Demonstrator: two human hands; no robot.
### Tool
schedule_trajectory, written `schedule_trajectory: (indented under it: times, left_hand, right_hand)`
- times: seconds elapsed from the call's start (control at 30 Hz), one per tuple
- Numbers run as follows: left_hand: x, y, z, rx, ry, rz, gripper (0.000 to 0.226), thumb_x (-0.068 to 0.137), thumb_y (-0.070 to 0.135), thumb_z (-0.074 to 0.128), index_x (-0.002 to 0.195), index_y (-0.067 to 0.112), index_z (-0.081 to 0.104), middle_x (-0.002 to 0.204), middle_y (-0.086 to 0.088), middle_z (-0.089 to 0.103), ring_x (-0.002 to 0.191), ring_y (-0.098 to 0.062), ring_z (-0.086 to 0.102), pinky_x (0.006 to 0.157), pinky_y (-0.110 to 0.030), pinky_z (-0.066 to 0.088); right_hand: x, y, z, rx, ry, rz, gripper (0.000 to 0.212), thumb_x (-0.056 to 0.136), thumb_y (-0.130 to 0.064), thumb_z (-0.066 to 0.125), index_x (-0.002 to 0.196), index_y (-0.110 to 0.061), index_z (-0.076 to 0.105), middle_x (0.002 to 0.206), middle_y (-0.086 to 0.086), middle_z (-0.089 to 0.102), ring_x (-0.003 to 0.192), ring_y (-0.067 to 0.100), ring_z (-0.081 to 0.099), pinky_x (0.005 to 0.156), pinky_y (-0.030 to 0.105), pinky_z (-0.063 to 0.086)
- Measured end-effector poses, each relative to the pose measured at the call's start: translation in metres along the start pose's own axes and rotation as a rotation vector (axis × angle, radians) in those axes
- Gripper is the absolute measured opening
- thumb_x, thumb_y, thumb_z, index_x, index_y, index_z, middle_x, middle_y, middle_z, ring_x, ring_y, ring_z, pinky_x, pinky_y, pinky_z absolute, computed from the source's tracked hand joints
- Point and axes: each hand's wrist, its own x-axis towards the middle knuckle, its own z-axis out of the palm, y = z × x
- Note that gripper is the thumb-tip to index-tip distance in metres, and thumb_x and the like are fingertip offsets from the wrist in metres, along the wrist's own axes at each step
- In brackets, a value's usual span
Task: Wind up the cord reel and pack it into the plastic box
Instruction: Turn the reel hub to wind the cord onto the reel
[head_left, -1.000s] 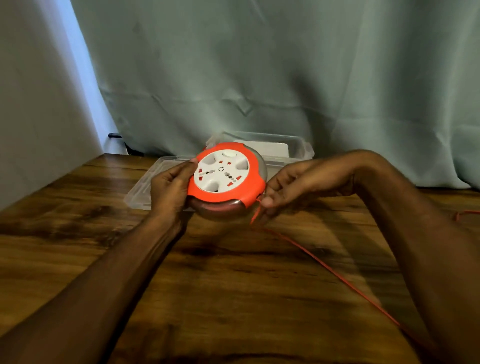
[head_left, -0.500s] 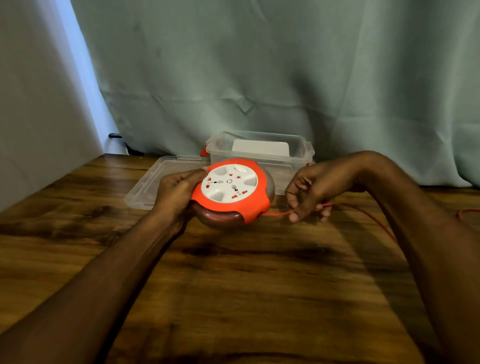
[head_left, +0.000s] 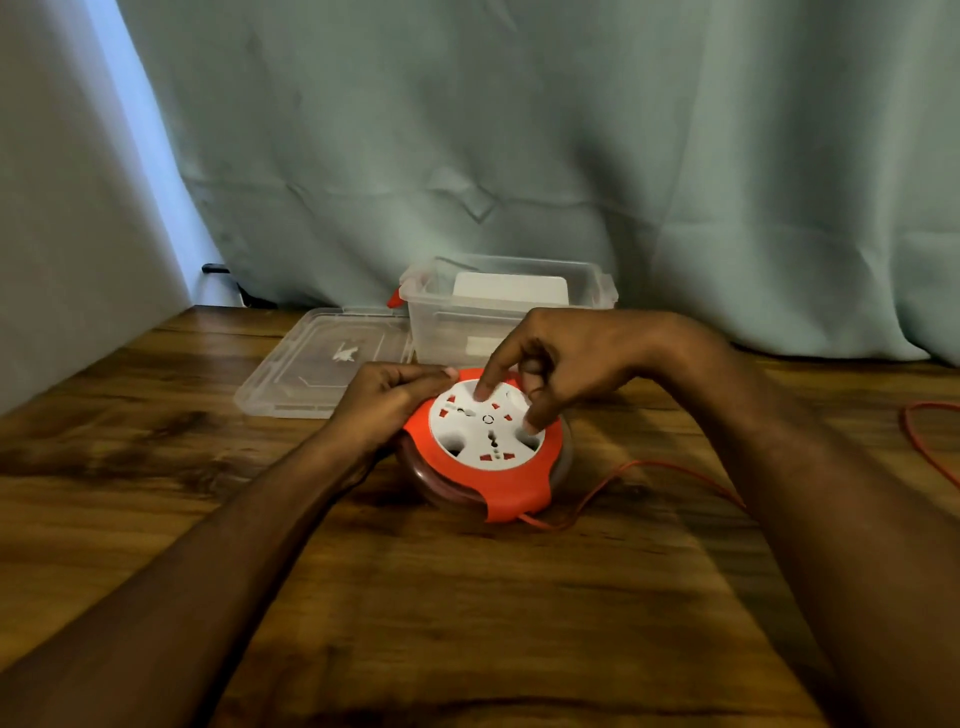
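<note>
- Cord reel (head_left: 488, 447), orange rim, white socket face: on the table (head_left: 467, 597), just in front of the plastic box (head_left: 457, 317).
- Left hand (head_left: 387, 400) curled around the reel's left edge, gripping it.
- Right hand (head_left: 561, 364) over the reel; curled fingers, tips pressing the socket face.
- Orange cord (head_left: 613, 475) trails right of the reel.
- Clear lid (head_left: 317, 364) lies flat, left of the box.
</note>
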Motion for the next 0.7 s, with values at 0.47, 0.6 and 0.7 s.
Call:
schedule_trajectory:
  times: [0.47,0.6,0.7]
  left_hand:
    - [0.0,-0.002,0.0,0.039,0.005,-0.035,0.02,0.098,0.027,0.069,0.092,0.015,0.084,0.085,-0.012,0.084,0.074,-0.028,0.081,0.074,-0.037,0.066]
    - [-0.002,-0.002,0.001,0.001,0.006,-0.018,0.021,0.097,0.027,0.069,0.088,0.016,0.085,0.086,-0.014,0.084,0.076,-0.03,0.081,0.073,-0.037,0.067]
    - [-0.001,-0.002,0.001,0.017,0.012,0.004,0.022,0.098,0.024,0.069,0.084,0.018,0.085,0.085,-0.012,0.084,0.072,-0.024,0.08,0.067,-0.031,0.066]
  right_hand:
    - [0.01,-0.002,0.011,-0.175,0.105,0.089,0.063,0.065,-0.055,0.091,0.12,-0.028,0.075,0.077,-0.024,0.061,0.075,-0.003,0.062,0.067,0.016,0.045]
    - [0.012,-0.011,0.014,-0.306,0.137,0.127,0.06,0.054,-0.076,0.084,0.088,-0.028,0.074,0.088,-0.016,0.069,0.081,0.008,0.067,0.072,0.034,0.059]
    - [0.017,-0.015,0.021,-0.365,0.141,0.147,0.058,0.063,-0.082,0.075,0.072,-0.028,0.059,0.078,-0.013,0.067,0.072,0.01,0.066,0.059,0.033,0.055]
